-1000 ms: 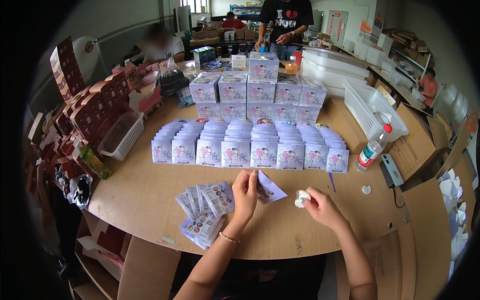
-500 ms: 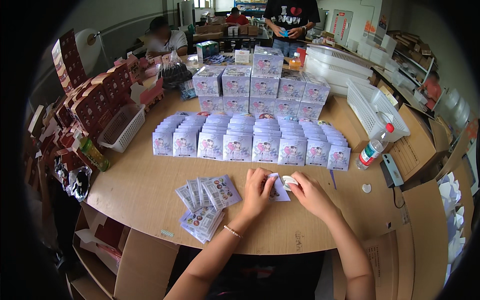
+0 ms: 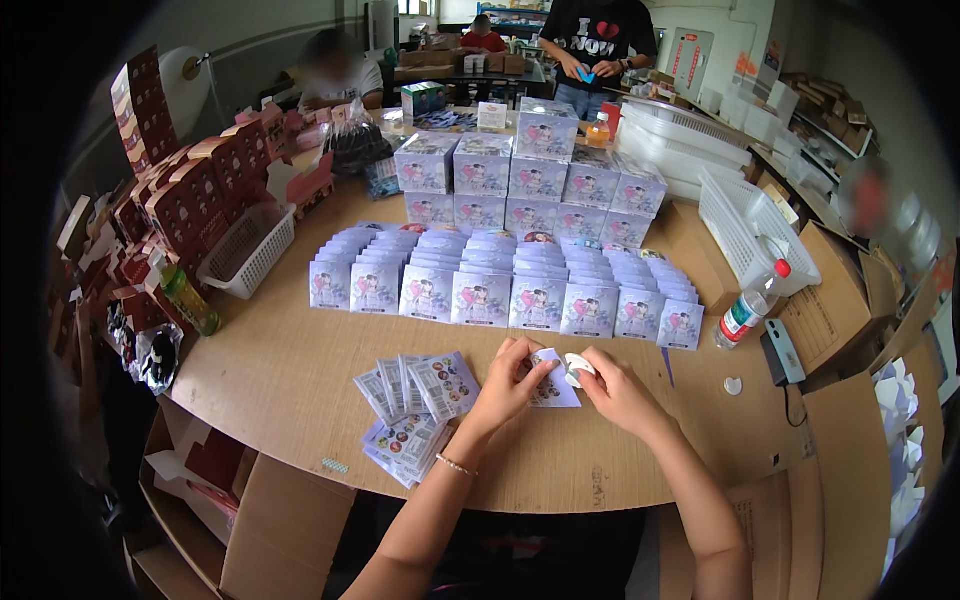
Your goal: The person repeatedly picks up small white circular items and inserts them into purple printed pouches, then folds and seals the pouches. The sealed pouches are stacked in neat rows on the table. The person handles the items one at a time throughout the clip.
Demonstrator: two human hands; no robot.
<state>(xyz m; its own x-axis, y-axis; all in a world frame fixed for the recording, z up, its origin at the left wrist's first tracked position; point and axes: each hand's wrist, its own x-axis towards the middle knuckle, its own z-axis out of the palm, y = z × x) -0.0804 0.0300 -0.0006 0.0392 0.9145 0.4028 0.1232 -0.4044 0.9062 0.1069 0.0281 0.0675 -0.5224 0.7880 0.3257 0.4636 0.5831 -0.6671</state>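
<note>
Over the table (image 3: 300, 400), my left hand (image 3: 508, 385) pinches a packet (image 3: 558, 395); just beside it my right hand (image 3: 622, 392) pinches white discs (image 3: 576, 367). I seem to be loading it, which calls next for holding it open. More packets (image 3: 448, 388) lie left.

I am working at a wood-toned table (image 3: 270, 370). Beyond it I am facing a dark table (image 3: 538, 75), and a small window (image 3: 413, 7) is glowing brightly; a greyish wall (image 3: 262, 28) is running leftward, a paler wall (image 3: 728, 28) rising rightward.
</note>
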